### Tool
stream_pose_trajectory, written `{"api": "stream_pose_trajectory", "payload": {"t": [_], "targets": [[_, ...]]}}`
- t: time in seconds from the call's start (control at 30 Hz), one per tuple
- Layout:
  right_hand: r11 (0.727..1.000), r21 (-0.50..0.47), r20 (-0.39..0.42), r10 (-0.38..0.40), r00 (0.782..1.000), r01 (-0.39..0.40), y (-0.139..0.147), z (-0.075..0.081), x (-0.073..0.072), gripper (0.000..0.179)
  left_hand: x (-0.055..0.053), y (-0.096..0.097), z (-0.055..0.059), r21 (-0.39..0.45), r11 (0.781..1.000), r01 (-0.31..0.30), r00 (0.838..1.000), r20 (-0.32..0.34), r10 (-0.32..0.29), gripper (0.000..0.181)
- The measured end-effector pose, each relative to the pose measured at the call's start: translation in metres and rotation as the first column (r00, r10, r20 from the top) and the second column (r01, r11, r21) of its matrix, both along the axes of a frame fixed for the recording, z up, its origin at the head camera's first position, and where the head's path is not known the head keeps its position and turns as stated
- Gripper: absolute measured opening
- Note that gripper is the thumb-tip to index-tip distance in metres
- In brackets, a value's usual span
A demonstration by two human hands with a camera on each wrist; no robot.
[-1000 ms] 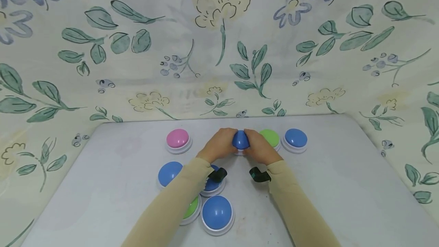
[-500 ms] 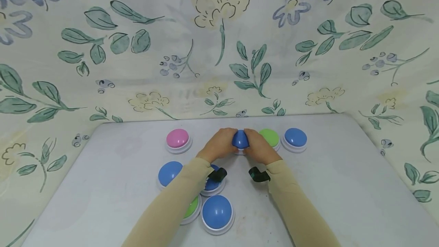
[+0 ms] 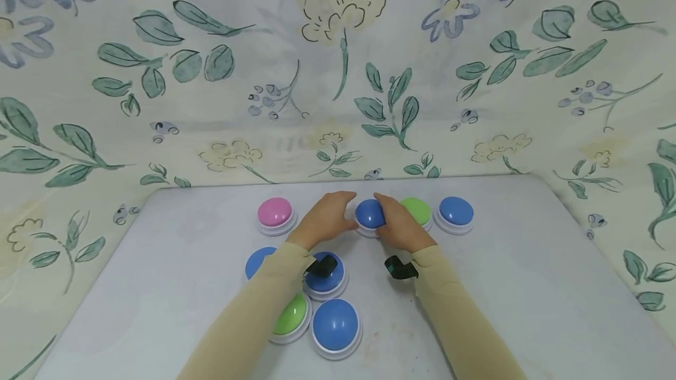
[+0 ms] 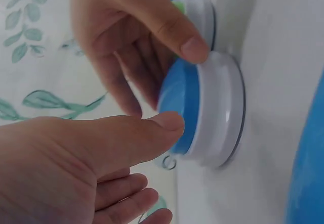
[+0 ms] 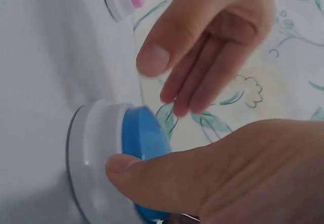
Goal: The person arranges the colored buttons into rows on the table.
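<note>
A blue dome push button (image 3: 368, 214) on a white round base sits on the table between my two hands. My right hand (image 3: 405, 226) holds its right side. In the right wrist view the thumb (image 5: 136, 171) lies across the white base and the blue dome, while the dome hides the fingers behind it. My left hand (image 3: 324, 219) is off the button's left side, thumb and fingers spread apart. The left wrist view has the left thumb (image 4: 152, 128) overlapping the dome, its other fingers loosely bent.
Right of the hands stand a green button (image 3: 417, 210) and another blue button (image 3: 456, 211); a pink button (image 3: 274, 211) is to the left. Nearer are a green button (image 3: 292, 314) and several blue ones, partly under the left sleeve (image 3: 248, 309). Floral cloth (image 3: 296, 151) backs the white table.
Both hands held the blue button before. My left hand has let go and moved a little left, uncovering more of the dome. The right hand has stayed in place.
</note>
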State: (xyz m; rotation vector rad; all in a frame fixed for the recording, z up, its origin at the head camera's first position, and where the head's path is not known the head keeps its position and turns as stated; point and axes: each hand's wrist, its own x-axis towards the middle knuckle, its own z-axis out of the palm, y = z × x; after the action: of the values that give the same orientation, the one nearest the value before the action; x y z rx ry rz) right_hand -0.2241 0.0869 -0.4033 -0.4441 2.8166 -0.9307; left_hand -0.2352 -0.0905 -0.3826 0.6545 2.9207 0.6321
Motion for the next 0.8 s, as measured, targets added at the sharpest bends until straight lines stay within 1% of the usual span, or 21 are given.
{"api": "stream_pose_trajectory", "payload": {"t": [0.07,0.2,0.3,0.53,0.7,0.8], "targets": [[1.000,0.005,-0.003,0.004,1.000,-0.004,-0.001,0.002,0.001,0.073,0.003,-0.009,0.004,0.006,1.000,-0.008,1.000,-0.013,0.008,0.064],[1.000,0.020,-0.028,0.016,0.999,-0.015,-0.002,0.005,0.004,0.071,0.015,-0.026,0.011,0.048,0.997,-0.056,0.998,-0.019,0.057,0.064],[0.999,0.022,-0.048,0.026,0.999,-0.025,-0.002,0.008,0.006,0.071,0.023,-0.039,0.014,0.080,0.994,-0.080,0.996,-0.024,0.082,0.064],[0.998,-0.039,-0.055,0.043,0.998,-0.045,-0.010,0.010,0.011,0.070,0.036,-0.066,0.017,0.142,0.982,-0.125,0.991,-0.039,0.132,0.065],[0.996,-0.049,-0.070,0.069,0.995,-0.072,-0.021,0.009,0.013,0.068,0.042,-0.084,0.020,0.168,0.971,-0.169,0.981,-0.063,0.182,0.065],[0.992,-0.067,-0.085,0.097,0.992,-0.103,-0.027,0.007,0.013,0.067,0.044,-0.093,0.021,0.185,0.961,-0.205,0.974,-0.054,0.218,0.065]]}}
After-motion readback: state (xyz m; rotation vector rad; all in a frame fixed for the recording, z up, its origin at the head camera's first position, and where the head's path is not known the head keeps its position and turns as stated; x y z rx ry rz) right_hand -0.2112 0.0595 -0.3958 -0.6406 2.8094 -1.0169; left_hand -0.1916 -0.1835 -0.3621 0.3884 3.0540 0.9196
